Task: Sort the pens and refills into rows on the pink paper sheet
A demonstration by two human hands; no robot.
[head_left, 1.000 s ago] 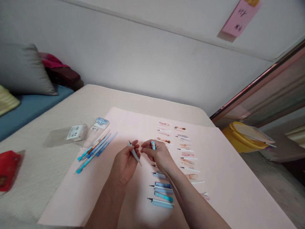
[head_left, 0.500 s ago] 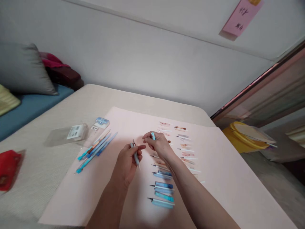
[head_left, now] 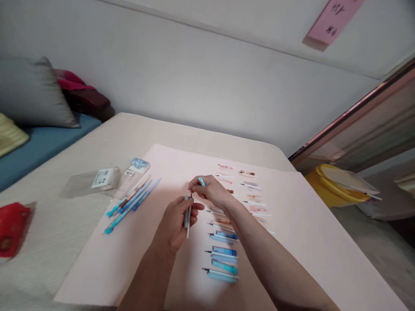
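My left hand [head_left: 177,222] is closed around a thin grey-blue pen part [head_left: 187,215], held nearly upright with its dark tip up. My right hand [head_left: 211,192] is closed in a pinch on a small light-blue pen piece [head_left: 202,181], its fingertips right at the tip of the left hand's part. Both hands hover over a pale pink sheet [head_left: 308,242]. Beneath my right forearm lies a column of blue pen pieces [head_left: 223,252]. Rows of pinkish pen pieces [head_left: 251,198] lie beyond it.
A bundle of blue and orange pens [head_left: 131,203] lies at the sheet's left edge, beside clear plastic packaging [head_left: 97,180]. A red object [head_left: 11,229] sits at far left. A grey cushion [head_left: 32,93] rests on a blue seat. A yellow tub [head_left: 333,185] stands at right.
My hands have come together: the right hand slid left and slightly away, and the left hand turned its pen part more upright until the two pieces meet.
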